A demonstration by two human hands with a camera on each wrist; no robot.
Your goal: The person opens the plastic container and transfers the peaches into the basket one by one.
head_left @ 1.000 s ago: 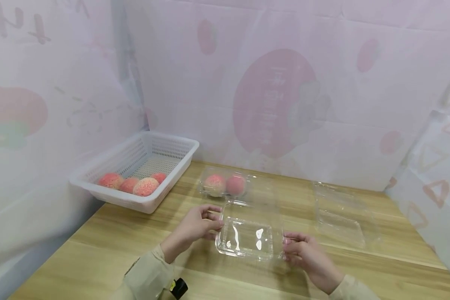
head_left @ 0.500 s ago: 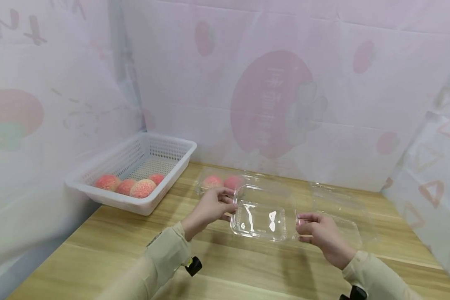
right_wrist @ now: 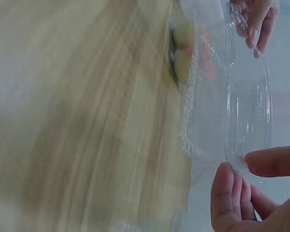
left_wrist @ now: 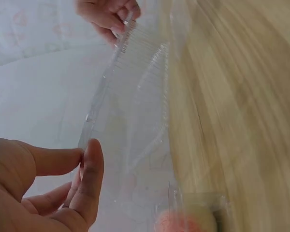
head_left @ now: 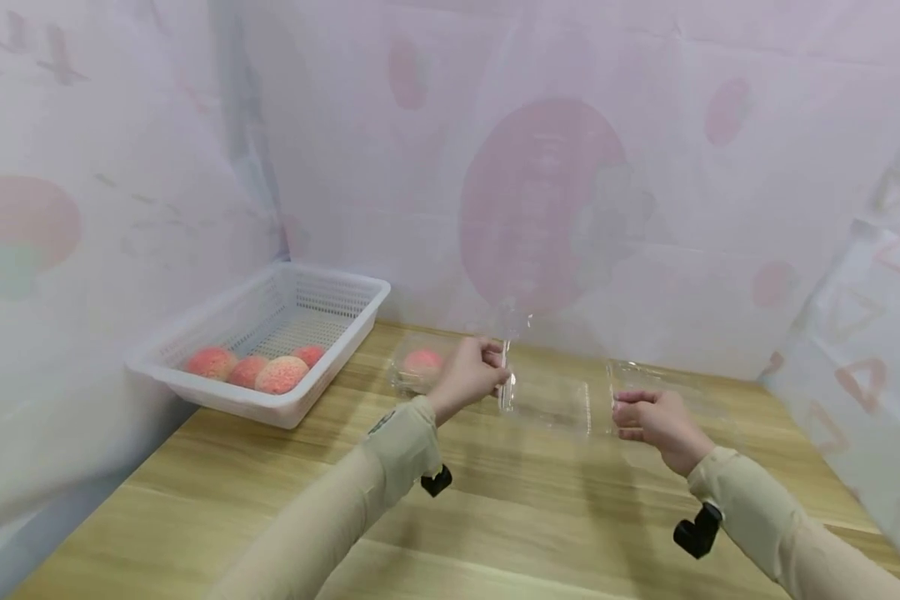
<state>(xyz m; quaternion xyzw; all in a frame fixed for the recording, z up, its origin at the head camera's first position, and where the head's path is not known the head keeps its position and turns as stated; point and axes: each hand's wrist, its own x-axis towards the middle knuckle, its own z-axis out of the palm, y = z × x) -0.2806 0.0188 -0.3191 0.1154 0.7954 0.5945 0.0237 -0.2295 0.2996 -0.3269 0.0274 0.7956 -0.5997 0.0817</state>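
Note:
Between my hands is a clear plastic clamshell box, raised above the table and tilted. My left hand pinches its left edge between thumb and fingers, as the left wrist view shows close up. At the opposite edge my right hand does the same, thumb on one side and fingertips on the other. Behind my left hand stands another clear box with peaches in it; one peach shows in the head view, while two appear in the right wrist view.
A white perforated basket with several peaches stands at the left. Further clear plastic packaging lies behind my right hand. Printed cloth walls enclose the wooden table at the back and sides.
Both hands have carried the clear box away from me and to the right, raising and tilting it. It now overlaps the back part of the table, and my left hand hides one boxed peach.

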